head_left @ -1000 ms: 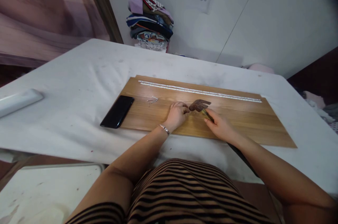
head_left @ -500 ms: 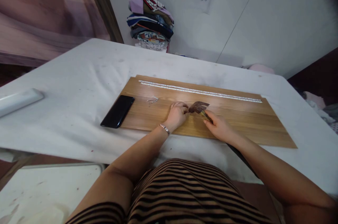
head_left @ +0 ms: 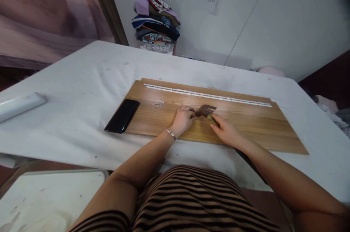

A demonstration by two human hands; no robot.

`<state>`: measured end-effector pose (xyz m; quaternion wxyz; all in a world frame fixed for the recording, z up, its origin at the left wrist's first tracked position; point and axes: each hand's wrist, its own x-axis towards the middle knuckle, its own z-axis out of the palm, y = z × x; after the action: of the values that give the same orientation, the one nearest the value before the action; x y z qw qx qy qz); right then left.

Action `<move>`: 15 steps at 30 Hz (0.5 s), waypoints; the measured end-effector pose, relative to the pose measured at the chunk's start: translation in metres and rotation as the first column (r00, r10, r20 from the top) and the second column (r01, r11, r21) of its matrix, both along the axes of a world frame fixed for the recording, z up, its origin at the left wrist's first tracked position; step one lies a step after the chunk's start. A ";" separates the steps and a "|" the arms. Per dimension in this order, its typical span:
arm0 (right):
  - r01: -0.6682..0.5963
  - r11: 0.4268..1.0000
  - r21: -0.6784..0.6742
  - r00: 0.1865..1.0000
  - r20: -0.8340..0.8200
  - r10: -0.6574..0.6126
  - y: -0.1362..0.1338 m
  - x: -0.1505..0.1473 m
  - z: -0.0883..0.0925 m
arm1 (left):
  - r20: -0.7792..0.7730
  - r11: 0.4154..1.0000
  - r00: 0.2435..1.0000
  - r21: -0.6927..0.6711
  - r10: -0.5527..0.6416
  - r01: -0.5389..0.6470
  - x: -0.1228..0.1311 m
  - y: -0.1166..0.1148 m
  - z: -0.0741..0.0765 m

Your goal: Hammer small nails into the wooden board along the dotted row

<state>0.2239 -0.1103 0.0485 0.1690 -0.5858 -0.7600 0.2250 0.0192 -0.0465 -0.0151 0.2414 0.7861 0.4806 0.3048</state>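
Note:
My right hand (head_left: pixel 226 129) is wrapped round the handle of a claw hammer (head_left: pixel 203 110) with a rusty brown head. The long handle runs back under my right forearm. Just left of the hammer head, my left hand (head_left: pixel 184 118) is closed in a pinch above the wooden board (head_left: pixel 251 126). Its fingertips almost meet the head, and whatever they pinch is too small and hidden to make out. Several loose nails (head_left: pixel 159 103) lie on the board to the left of that hand.
A black phone (head_left: pixel 122 116) rests over the board's left end. Two white ruler-like strips (head_left: pixel 207 95) run along its far side. The board lies on a white-covered table (head_left: pixel 82 90). Folded clothes (head_left: pixel 156 19) are stacked by the wall, and a white roll (head_left: pixel 20 104) is at far left.
The hammer head has tilted very slightly at my left fingertips. Both hands keep their places and grips; the whole view has shifted by a hair.

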 end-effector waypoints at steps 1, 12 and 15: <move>0.002 1.000 -0.007 1.000 0.003 -0.002 -0.001 0.000 0.000 | 0.000 1.000 1.000 0.000 -0.001 0.001 0.000 0.000 0.000; 0.047 0.999 0.001 0.999 0.017 -0.047 0.001 0.002 0.006 | 0.006 1.000 1.000 -0.006 -0.006 0.006 -0.001 0.001 -0.001; 0.026 1.000 0.005 1.000 0.005 -0.026 0.002 0.001 0.004 | 0.018 1.000 1.000 0.000 -0.006 0.006 -0.001 0.001 -0.001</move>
<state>0.2252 -0.1083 0.0523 0.1712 -0.5959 -0.7533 0.2194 0.0179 -0.0460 -0.0160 0.2464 0.7848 0.4760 0.3111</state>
